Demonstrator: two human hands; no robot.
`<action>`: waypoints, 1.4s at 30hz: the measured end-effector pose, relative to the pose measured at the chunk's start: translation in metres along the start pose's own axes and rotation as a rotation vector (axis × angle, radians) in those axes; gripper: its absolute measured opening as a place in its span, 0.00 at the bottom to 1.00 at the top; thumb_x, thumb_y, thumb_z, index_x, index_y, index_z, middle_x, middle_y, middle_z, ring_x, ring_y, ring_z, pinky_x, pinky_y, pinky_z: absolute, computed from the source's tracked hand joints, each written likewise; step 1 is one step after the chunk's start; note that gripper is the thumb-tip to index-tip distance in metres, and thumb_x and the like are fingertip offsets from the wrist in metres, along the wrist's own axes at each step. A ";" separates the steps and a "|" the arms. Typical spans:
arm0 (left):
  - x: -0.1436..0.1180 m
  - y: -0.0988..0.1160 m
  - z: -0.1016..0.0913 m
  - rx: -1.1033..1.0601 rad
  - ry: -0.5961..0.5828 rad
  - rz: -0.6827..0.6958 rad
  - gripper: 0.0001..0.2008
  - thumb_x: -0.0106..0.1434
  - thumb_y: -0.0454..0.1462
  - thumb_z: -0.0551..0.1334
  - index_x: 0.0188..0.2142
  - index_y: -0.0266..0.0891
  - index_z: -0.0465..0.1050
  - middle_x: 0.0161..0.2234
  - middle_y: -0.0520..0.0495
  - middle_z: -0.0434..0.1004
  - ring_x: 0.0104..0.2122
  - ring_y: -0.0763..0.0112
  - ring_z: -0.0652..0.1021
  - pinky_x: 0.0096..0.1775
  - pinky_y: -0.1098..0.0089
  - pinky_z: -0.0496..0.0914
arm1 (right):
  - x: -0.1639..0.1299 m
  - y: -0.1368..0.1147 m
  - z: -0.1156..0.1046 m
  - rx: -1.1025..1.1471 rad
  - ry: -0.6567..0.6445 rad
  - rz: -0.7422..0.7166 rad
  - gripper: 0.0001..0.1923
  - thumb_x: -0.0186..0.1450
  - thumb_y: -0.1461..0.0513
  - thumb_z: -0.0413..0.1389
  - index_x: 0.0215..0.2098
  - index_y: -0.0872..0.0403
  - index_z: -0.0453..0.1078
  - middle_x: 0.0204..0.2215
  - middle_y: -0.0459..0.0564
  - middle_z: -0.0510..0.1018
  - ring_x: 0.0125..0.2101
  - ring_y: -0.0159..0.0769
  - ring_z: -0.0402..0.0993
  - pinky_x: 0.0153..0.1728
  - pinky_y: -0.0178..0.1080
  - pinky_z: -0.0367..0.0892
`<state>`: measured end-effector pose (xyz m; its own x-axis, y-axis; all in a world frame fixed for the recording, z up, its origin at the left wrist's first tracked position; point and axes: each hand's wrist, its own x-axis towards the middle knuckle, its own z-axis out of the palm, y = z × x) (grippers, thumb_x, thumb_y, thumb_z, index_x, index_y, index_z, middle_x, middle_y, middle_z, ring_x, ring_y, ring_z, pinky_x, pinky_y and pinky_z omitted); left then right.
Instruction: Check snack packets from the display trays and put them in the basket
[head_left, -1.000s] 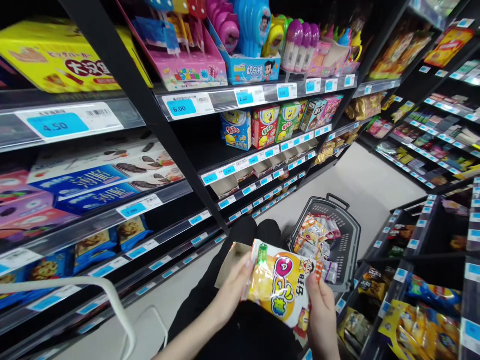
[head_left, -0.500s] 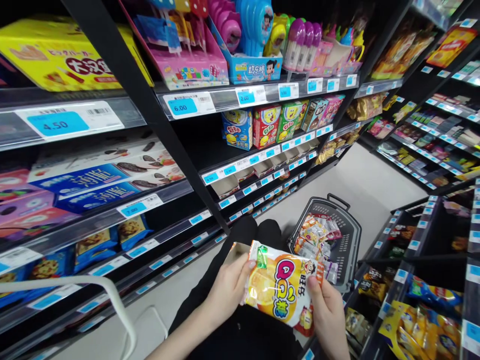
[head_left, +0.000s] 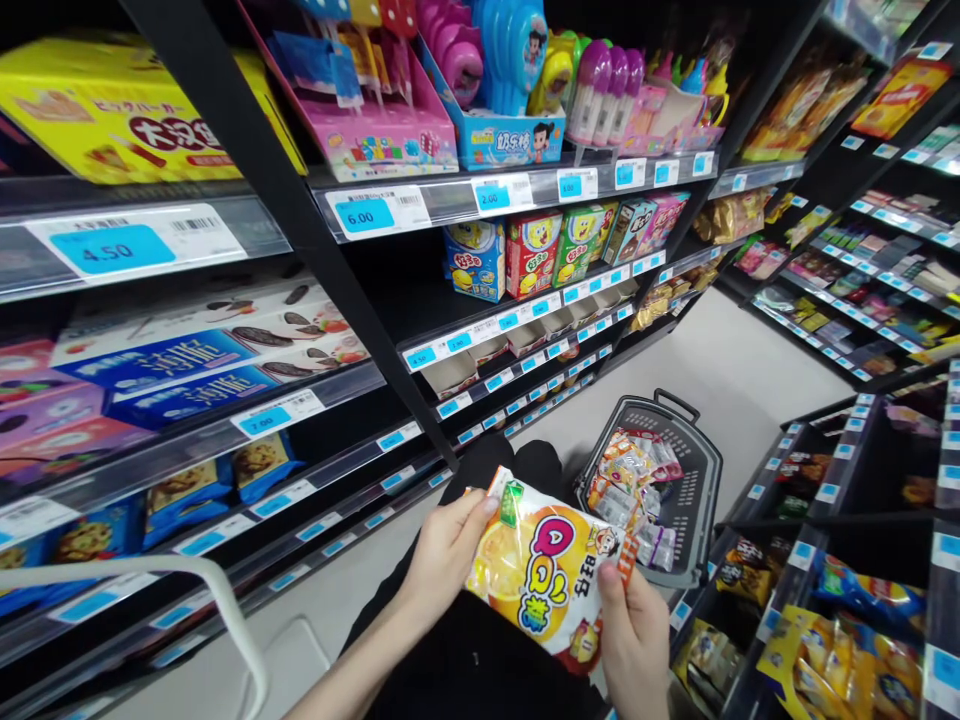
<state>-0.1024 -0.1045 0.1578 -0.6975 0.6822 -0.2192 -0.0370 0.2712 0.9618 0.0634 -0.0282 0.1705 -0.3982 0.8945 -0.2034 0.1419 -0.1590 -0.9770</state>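
A white and orange bag of QQ gummy candy (head_left: 551,575) is stretched between my two hands above my lap. My left hand (head_left: 448,548) pinches its upper left corner with the thumb on top. On the opposite side, my right hand (head_left: 634,625) grips the edge, thumb on the printed front and fingers underneath. The bag lies tilted, its front turned up toward me. Just beyond it on the floor stands a dark grey shopping basket (head_left: 699,470) with several small candy packets (head_left: 630,470) inside.
Shelves with price tags (head_left: 364,213) run along the left, carrying snack boxes (head_left: 474,258) and blue biscuit boxes (head_left: 172,360). Low bins with snack bags (head_left: 840,660) line the right. A white curved bar (head_left: 217,590) juts in at lower left. Pale floor (head_left: 750,350) lies between.
Both hands have shifted slightly left with the bag, which has turned a little. A cardboard-coloured piece that showed behind its left corner is no longer visible.
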 end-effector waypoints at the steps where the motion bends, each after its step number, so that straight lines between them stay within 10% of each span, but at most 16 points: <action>1: 0.000 0.001 -0.002 -0.009 -0.019 0.030 0.25 0.60 0.55 0.57 0.18 0.40 0.63 0.15 0.53 0.68 0.17 0.72 0.68 0.19 0.75 0.59 | 0.001 0.002 -0.001 0.024 0.002 0.015 0.24 0.63 0.44 0.54 0.27 0.55 0.75 0.18 0.49 0.77 0.18 0.35 0.68 0.19 0.35 0.62; 5: -0.001 0.009 -0.012 -0.011 -0.029 0.160 0.27 0.59 0.55 0.59 0.14 0.40 0.59 0.12 0.54 0.60 0.15 0.76 0.61 0.18 0.73 0.54 | -0.002 0.014 -0.005 -0.040 0.040 -0.097 0.26 0.63 0.44 0.53 0.22 0.54 0.74 0.16 0.49 0.76 0.16 0.34 0.66 0.20 0.36 0.63; 9: 0.000 0.018 -0.025 -0.051 -0.033 0.223 0.31 0.50 0.62 0.63 0.10 0.41 0.61 0.12 0.53 0.56 0.17 0.73 0.59 0.23 0.69 0.57 | -0.004 0.020 -0.014 -0.222 0.136 -0.513 0.22 0.64 0.46 0.54 0.22 0.50 0.76 0.17 0.51 0.77 0.20 0.38 0.72 0.24 0.38 0.64; 13: -0.002 0.020 -0.019 -0.148 -0.082 0.202 0.36 0.48 0.70 0.53 0.13 0.40 0.67 0.14 0.50 0.62 0.18 0.70 0.63 0.25 0.67 0.63 | 0.004 0.004 -0.025 -0.335 -0.123 -0.973 0.13 0.67 0.53 0.54 0.33 0.47 0.78 0.13 0.44 0.71 0.15 0.33 0.67 0.21 0.36 0.63; 16: -0.012 0.015 -0.004 -0.429 -0.457 -0.097 0.40 0.56 0.68 0.44 0.30 0.38 0.78 0.23 0.46 0.74 0.23 0.65 0.74 0.29 0.66 0.69 | 0.008 -0.016 -0.032 -0.543 -0.329 -1.173 0.11 0.66 0.60 0.56 0.26 0.49 0.75 0.09 0.38 0.62 0.10 0.27 0.57 0.17 0.33 0.58; 19: -0.019 0.005 0.006 -0.638 -1.010 -0.498 0.38 0.44 0.64 0.64 0.43 0.36 0.80 0.38 0.45 0.80 0.39 0.58 0.80 0.39 0.67 0.71 | 0.011 -0.038 -0.034 -0.681 -0.494 -1.230 0.25 0.67 0.62 0.55 0.12 0.51 0.62 0.06 0.37 0.56 0.10 0.25 0.51 0.14 0.32 0.51; 23: -0.013 -0.002 0.009 -0.613 -1.220 -0.635 0.40 0.25 0.47 0.78 0.41 0.34 0.81 0.33 0.48 0.81 0.30 0.62 0.80 0.30 0.71 0.70 | 0.022 -0.063 -0.039 -0.748 -0.580 -1.223 0.14 0.65 0.63 0.56 0.22 0.49 0.72 0.13 0.41 0.68 0.17 0.28 0.63 0.22 0.34 0.59; 26: -0.006 0.005 0.015 -0.733 -1.101 -0.629 0.36 0.27 0.37 0.79 0.41 0.33 0.78 0.32 0.47 0.82 0.28 0.68 0.79 0.30 0.74 0.72 | 0.030 -0.059 -0.045 -0.689 -0.293 -1.083 0.11 0.64 0.65 0.56 0.43 0.49 0.75 0.27 0.49 0.77 0.30 0.38 0.72 0.33 0.40 0.67; 29: -0.005 0.017 0.024 -0.822 -0.734 -0.477 0.35 0.36 0.33 0.78 0.46 0.34 0.74 0.38 0.42 0.83 0.34 0.64 0.81 0.37 0.71 0.74 | 0.027 -0.033 -0.044 -0.428 0.032 -0.743 0.19 0.66 0.61 0.55 0.56 0.48 0.67 0.37 0.52 0.77 0.34 0.39 0.74 0.35 0.41 0.70; 35: -0.018 0.029 0.048 -0.889 -0.013 -0.319 0.31 0.54 0.40 0.71 0.56 0.43 0.64 0.52 0.41 0.77 0.48 0.56 0.78 0.48 0.62 0.72 | 0.001 0.026 -0.005 0.221 -0.115 -0.224 0.42 0.56 0.45 0.63 0.64 0.44 0.53 0.56 0.56 0.68 0.49 0.46 0.74 0.44 0.44 0.72; 42: -0.016 0.019 0.035 -0.787 -0.126 -0.200 0.30 0.55 0.42 0.70 0.55 0.43 0.66 0.50 0.41 0.77 0.48 0.55 0.77 0.48 0.64 0.71 | 0.013 0.037 -0.006 0.309 0.038 -0.194 0.34 0.60 0.61 0.64 0.62 0.44 0.57 0.54 0.56 0.75 0.49 0.44 0.77 0.43 0.41 0.76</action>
<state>-0.0665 -0.0864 0.1743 -0.5407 0.7554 -0.3701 -0.6758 -0.1281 0.7259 0.0691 -0.0193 0.1323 -0.3563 0.9343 -0.0152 -0.2157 -0.0981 -0.9715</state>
